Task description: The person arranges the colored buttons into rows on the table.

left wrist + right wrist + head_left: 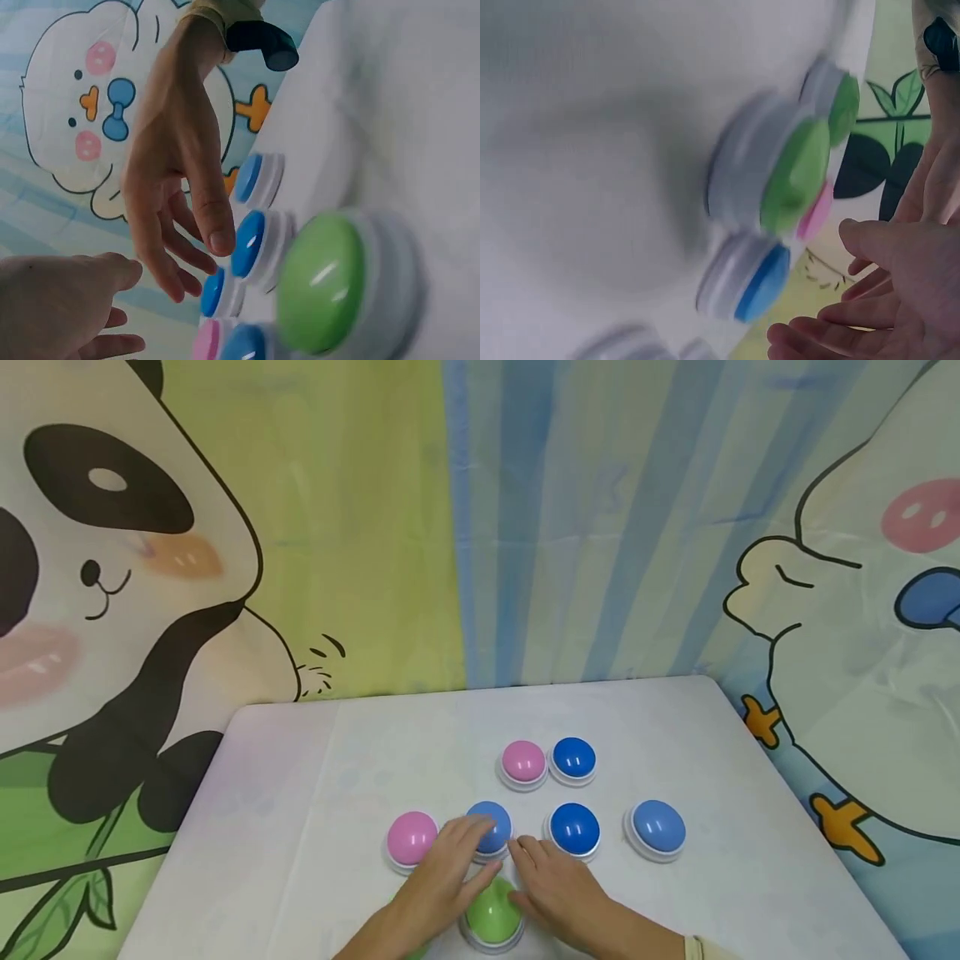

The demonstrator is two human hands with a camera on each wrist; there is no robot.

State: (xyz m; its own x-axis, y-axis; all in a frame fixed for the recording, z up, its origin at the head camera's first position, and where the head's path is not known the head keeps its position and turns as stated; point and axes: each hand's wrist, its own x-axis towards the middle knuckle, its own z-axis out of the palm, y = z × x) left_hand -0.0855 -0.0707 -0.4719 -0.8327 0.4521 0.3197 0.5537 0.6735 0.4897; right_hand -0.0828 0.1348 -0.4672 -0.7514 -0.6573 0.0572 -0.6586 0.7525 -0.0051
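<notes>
Several round push buttons with glossy domes on white bases sit on the white table. Both hands are in the air over the near row, fingers relaxed and nothing in them. A green button [492, 912] shows between them in the head view. My left hand [441, 878] passes over its left side and overlaps a medium-blue button [491, 827] behind it. To the right, my right hand [557, 887] points inward, its fingertips close to the left hand's thumb. In the left wrist view, the right hand [176, 157] hangs with loosely bent fingers above the domes.
A pink button [412, 838] stands left of the left hand; another green button [845, 111] is mostly hidden under the left forearm in the head view. Farther back are a pink button [523, 762] and dark-blue button [574, 757]. Right lie dark-blue [574, 828] and light-blue [659, 826] buttons.
</notes>
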